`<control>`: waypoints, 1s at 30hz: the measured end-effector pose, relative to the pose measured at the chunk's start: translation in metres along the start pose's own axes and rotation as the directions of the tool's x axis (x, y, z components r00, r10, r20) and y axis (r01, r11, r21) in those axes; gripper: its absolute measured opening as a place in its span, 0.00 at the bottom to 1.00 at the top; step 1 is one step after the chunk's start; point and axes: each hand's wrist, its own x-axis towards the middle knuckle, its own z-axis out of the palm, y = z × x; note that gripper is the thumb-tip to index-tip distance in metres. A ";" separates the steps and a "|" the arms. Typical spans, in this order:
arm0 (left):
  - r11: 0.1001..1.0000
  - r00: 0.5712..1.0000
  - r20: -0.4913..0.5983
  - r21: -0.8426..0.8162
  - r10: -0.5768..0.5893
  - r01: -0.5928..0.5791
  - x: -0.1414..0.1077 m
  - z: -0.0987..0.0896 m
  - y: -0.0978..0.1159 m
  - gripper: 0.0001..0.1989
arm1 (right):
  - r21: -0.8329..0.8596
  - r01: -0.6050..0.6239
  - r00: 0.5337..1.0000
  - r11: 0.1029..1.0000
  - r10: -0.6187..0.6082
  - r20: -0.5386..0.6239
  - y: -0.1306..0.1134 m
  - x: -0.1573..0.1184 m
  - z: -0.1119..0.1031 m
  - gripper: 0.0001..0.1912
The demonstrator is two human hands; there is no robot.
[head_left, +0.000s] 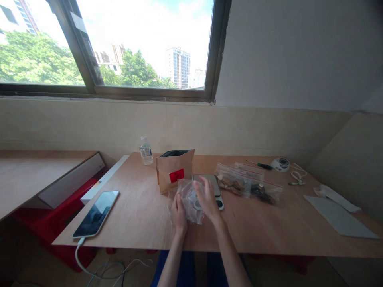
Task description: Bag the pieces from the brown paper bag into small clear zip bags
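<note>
A crumpled clear plastic bag (190, 201) is between my two hands, above the table's front middle. My left hand (178, 214) grips its left side, fingers wrapped round the plastic. My right hand (207, 199) lies against its upper right side with the fingers spread. Whether anything is inside the bag is hard to tell. Behind my hands stands an open brown paper pouch (175, 167) with a red label (176, 175). Partly covered by my right hand and the plastic is a small scale (214, 184) with a grey plate.
Zip bags with brown pieces (233, 183) and dark items (261, 193) lie right of the scale. Farther right are a screwdriver (263, 166), a white dome camera (280, 164) and a white sheet (339, 217). A bottle (146, 151) stands back left; a cabled phone (96, 214) lies front left.
</note>
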 end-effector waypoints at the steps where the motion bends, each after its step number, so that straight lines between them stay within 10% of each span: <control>1: 1.000 0.999 0.044 -0.019 0.011 -0.010 -0.002 0.001 0.003 0.24 | 0.058 -0.086 0.996 0.995 0.086 0.007 0.008 -0.011 0.001 0.23; 7: 0.998 0.897 0.439 -0.011 0.053 -0.054 -0.006 0.013 0.030 0.22 | 0.382 -0.363 0.925 0.850 0.379 0.035 0.032 -0.026 -0.027 0.24; 15: 0.993 0.702 0.703 0.078 -0.115 0.084 -0.009 0.006 0.056 0.23 | 0.365 -0.366 0.927 0.856 0.370 0.061 0.028 -0.027 -0.075 0.27; 22: 0.993 0.836 0.536 0.063 -0.120 0.102 -0.020 0.009 0.062 0.17 | 0.248 -0.354 0.935 0.902 0.331 0.130 0.020 -0.035 -0.064 0.27; 30: 0.999 0.973 0.228 -0.001 -0.033 0.034 -0.009 0.001 0.046 0.16 | 0.341 -0.498 0.821 0.797 0.306 0.483 0.024 -0.048 -0.050 0.20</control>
